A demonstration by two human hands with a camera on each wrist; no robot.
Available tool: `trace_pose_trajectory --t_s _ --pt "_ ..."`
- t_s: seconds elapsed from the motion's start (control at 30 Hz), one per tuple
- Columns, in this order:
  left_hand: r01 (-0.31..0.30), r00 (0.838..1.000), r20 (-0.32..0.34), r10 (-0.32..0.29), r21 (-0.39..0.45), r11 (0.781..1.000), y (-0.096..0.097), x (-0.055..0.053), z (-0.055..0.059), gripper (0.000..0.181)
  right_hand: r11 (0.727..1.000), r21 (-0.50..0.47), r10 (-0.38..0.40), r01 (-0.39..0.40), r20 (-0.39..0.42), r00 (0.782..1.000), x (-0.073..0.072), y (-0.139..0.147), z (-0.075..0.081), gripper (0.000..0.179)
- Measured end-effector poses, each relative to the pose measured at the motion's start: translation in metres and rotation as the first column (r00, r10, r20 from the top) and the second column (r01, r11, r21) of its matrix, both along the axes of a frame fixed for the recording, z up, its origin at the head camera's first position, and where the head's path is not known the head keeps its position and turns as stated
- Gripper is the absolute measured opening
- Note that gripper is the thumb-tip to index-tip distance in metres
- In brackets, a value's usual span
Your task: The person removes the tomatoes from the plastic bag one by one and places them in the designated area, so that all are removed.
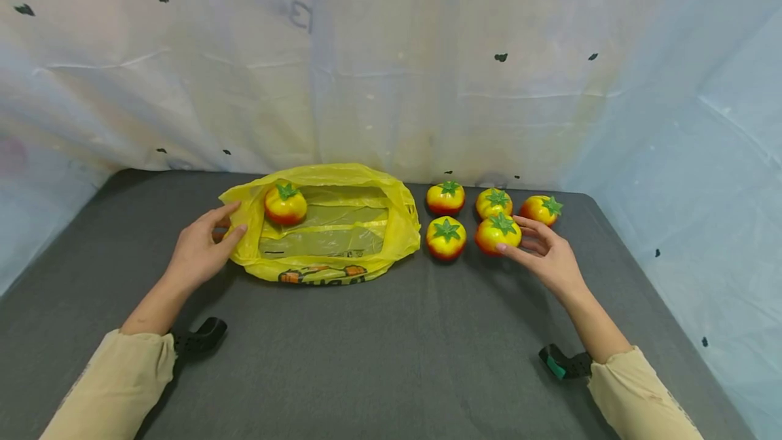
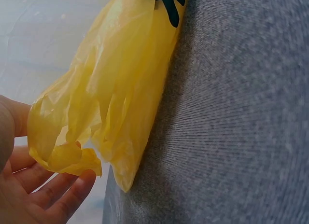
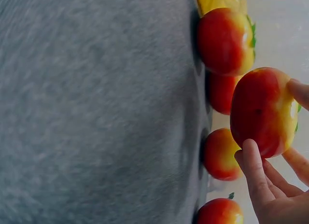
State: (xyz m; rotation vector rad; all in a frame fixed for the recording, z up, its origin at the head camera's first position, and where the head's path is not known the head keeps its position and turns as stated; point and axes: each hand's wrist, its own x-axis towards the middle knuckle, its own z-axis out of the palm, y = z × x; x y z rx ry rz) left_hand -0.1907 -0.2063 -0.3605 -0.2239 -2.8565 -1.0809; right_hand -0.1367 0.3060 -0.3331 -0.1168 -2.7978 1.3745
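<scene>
A yellow plastic bag (image 1: 330,271) lies on the dark table with its mouth spread wide. One red and yellow tomato (image 1: 285,206) with a green star-shaped top sits inside its left end. My left hand (image 1: 204,240) holds the bag's left edge, and in the left wrist view the thin plastic (image 2: 72,137) passes between thumb and fingers; the thumb tip is hidden behind it. Over on the right, my right hand (image 1: 552,260) grips another tomato (image 1: 497,235) between thumb and fingers. The right wrist view shows this tomato (image 3: 260,113) raised off the table.
Several more tomatoes stand right of the bag: a front one (image 1: 446,238), a back one (image 1: 445,198), one behind the held tomato (image 1: 493,203) and one at far right (image 1: 540,210). Whitish sheeting (image 1: 379,87) hangs behind the table (image 1: 366,358). Black wrist devices (image 1: 204,337) jut from both sleeves.
</scene>
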Motion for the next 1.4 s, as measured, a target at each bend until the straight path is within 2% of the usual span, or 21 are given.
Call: trace_pose_trajectory --t_s 0.37,0.67,0.93,1.4 --pt "-0.006 1.000 -0.007 0.006 0.008 1.000 0.003 0.000 0.000 0.055 1.000 0.022 -0.020 0.019 0.024 1.000 0.000 0.004 -0.013 0.071" --pt "-0.005 1.000 -0.008 0.005 0.009 1.000 0.003 -0.001 0.001 0.055 1.000 0.023 -0.015 0.014 0.017 1.000 -0.002 0.009 -0.017 0.070" --pt "-0.008 1.000 -0.002 0.008 0.014 1.000 0.003 0.001 0.001 0.054 0.999 0.033 -0.011 0.010 0.048 0.999 -0.003 0.010 -0.022 0.072" --pt "-0.006 1.000 -0.010 0.006 0.013 1.000 0.002 0.001 0.001 0.054 1.000 0.014 -0.008 0.007 0.060 0.998 -0.002 0.009 -0.022 0.074"
